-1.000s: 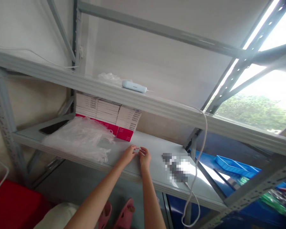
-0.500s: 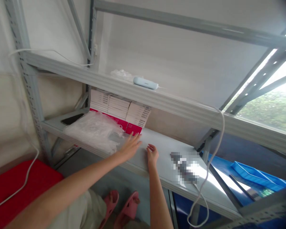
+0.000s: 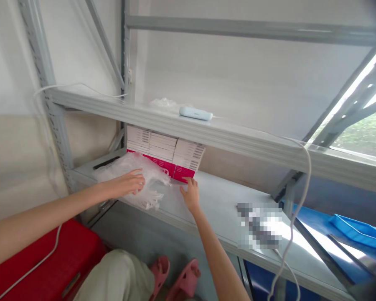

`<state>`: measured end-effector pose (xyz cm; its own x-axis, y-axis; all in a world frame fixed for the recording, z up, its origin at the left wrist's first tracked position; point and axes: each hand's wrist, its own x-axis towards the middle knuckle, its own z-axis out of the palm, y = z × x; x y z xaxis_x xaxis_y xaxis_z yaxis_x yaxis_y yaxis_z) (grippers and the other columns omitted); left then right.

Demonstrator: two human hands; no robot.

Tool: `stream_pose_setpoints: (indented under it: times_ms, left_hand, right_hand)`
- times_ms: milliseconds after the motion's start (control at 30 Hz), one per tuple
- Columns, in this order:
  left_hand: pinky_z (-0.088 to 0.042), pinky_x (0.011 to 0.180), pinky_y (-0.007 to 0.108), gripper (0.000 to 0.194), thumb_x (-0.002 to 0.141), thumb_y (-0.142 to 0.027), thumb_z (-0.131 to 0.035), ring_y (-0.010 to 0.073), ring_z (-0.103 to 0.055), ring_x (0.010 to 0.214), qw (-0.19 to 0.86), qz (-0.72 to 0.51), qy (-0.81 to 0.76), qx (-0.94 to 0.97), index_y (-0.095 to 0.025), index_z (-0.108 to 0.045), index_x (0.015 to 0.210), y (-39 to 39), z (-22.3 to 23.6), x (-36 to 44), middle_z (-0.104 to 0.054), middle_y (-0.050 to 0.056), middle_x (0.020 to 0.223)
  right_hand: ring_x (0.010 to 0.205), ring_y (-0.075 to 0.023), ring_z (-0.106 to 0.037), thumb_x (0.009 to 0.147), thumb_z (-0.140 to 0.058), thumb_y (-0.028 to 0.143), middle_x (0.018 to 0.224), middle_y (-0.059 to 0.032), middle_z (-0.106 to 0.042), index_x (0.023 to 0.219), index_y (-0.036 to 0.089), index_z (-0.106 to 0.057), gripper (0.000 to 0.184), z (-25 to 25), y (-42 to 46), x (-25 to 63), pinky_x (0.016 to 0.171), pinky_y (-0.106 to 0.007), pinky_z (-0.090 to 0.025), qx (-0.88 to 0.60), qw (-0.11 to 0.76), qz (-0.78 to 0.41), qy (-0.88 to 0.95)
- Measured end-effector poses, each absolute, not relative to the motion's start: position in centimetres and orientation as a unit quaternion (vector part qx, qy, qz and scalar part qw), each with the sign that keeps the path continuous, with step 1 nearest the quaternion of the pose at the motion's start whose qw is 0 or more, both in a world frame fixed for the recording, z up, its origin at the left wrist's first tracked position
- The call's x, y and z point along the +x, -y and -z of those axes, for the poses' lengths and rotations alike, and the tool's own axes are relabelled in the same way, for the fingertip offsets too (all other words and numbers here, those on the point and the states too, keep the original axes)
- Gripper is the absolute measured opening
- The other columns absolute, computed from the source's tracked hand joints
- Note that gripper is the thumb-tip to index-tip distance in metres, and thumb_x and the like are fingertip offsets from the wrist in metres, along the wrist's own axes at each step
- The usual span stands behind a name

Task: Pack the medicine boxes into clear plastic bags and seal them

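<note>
My left hand (image 3: 128, 183) rests on a heap of clear plastic bags (image 3: 134, 173) lying on the grey shelf (image 3: 219, 200), its fingers curled into the plastic. Just to the right, my right hand (image 3: 190, 193) lies flat on the shelf with its fingers stretched toward the red and white boxes (image 3: 166, 152) stacked at the back. Its fingertips reach the foot of the nearest red box.
A dark phone (image 3: 105, 162) lies at the shelf's left end. A light blue device (image 3: 196, 113) with a white cable (image 3: 302, 184) sits on the upper shelf; the cable hangs down on the right. A red case (image 3: 47, 267) stands at lower left, blue trays (image 3: 357, 230) at right.
My left hand has moved left from the middle of the shelf onto the plastic bags. My right hand has slid forward toward the red boxes. The view has swung left.
</note>
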<state>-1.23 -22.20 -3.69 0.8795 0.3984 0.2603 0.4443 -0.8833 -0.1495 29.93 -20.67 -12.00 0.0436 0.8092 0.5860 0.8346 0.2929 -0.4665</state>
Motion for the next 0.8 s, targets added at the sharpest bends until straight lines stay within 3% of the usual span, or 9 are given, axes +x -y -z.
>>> stream_pose_setpoints:
  times_ms: [133, 200, 300, 367, 567, 800]
  left_hand:
    - [-0.016, 0.113, 0.039, 0.024, 0.090, -0.012, -0.040, 0.0174, -0.054, 0.098, 0.161, 0.077, 0.213, -0.961, -0.019, -0.062, 0.081, 22.6, 0.3, -1.6, -0.063, 0.004, 0.094]
    - [-0.018, 0.112, 0.040, 0.026, 0.091, -0.014, -0.039, 0.0182, -0.054, 0.097, 0.180, 0.084, 0.228, -0.953, -0.020, -0.061, 0.080, 23.1, -1.5, -2.3, -0.063, 0.004, 0.091]
    - [-0.021, 0.110, 0.039, 0.025, 0.091, -0.014, -0.039, 0.0170, -0.054, 0.096, 0.181, 0.114, 0.255, -0.943, -0.021, -0.061, 0.083, 24.0, -3.9, -3.8, -0.064, 0.002, 0.091]
    - [-0.021, 0.110, 0.037, 0.027, 0.091, -0.013, -0.038, 0.0160, -0.055, 0.097, 0.184, 0.141, 0.275, -0.933, -0.022, -0.062, 0.087, 24.4, -5.1, -4.7, -0.065, 0.001, 0.093]
    - [-0.027, 0.105, 0.036, 0.036, 0.090, -0.016, -0.031, 0.0156, -0.056, 0.090, 0.192, 0.205, 0.304, -0.910, -0.021, -0.064, 0.077, 24.8, -7.8, -4.3, -0.065, 0.000, 0.087]
    - [-0.022, 0.109, 0.046, 0.033, 0.083, -0.008, -0.037, 0.0181, -0.054, 0.097, 0.230, 0.214, 0.258, -0.914, -0.019, -0.063, 0.066, 23.8, -8.8, 1.6, -0.062, 0.002, 0.089]
  right_hand:
    - [0.122, -0.0270, -0.043, 0.076, -0.068, 0.042, 0.135, -0.0100, -0.050, 0.135, 0.024, -0.044, 0.067, 8.3, 19.3, 22.1, 0.099, -0.044, -0.033, -0.518, 0.319, 0.073, 0.790]
    - [0.120, -0.0254, -0.045, 0.081, -0.065, 0.038, 0.132, -0.0091, -0.054, 0.134, 0.026, -0.046, 0.057, 7.1, 18.8, 19.3, 0.099, -0.043, -0.032, -0.499, 0.289, 0.090, 0.812]
    - [0.107, -0.0219, -0.055, 0.090, -0.050, 0.021, 0.112, -0.0062, -0.066, 0.115, 0.028, -0.063, 0.028, 5.6, 18.6, 17.8, 0.094, -0.039, -0.033, -0.512, 0.244, 0.102, 0.817]
    - [0.100, -0.0209, -0.059, 0.092, -0.044, 0.017, 0.103, -0.0058, -0.069, 0.105, 0.027, -0.067, 0.028, 4.4, 18.9, 18.4, 0.091, -0.037, -0.034, -0.531, 0.237, 0.114, 0.806]
    - [0.094, -0.0180, -0.063, 0.094, -0.039, 0.018, 0.109, -0.0048, -0.068, 0.116, 0.026, -0.061, 0.032, -1.0, 22.8, 24.4, 0.075, -0.028, -0.041, -0.532, 0.229, 0.139, 0.803]
    - [0.090, -0.0199, -0.066, 0.090, -0.049, 0.022, 0.098, -0.0010, -0.073, 0.109, 0.031, -0.067, 0.028, -7.0, 30.2, 31.8, 0.071, -0.025, -0.042, -0.603, 0.165, 0.122, 0.771]
